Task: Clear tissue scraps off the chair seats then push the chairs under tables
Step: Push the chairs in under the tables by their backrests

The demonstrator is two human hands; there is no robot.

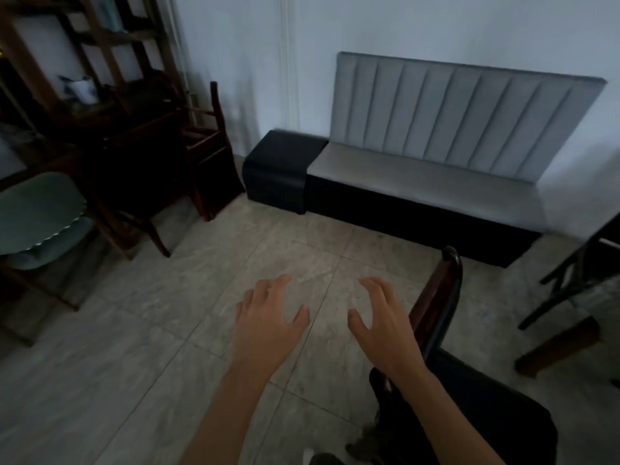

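My left hand (268,325) and my right hand (384,327) hover side by side over the tiled floor, fingers spread, holding nothing. Just right of my right hand stands a dark wooden chair (443,297) with a black seat (486,407); its backrest top is level with my fingers, close to them but apart. A green padded chair (40,216) stands at the left edge. I see no tissue scraps on either seat; the black seat is partly hidden by my right arm.
A grey upholstered bench (426,182) runs along the far wall, with a black box (278,169) at its left end. Dark wooden chairs (208,146) are stacked against shelving at the back left. A table's black legs (570,283) show at the right edge.
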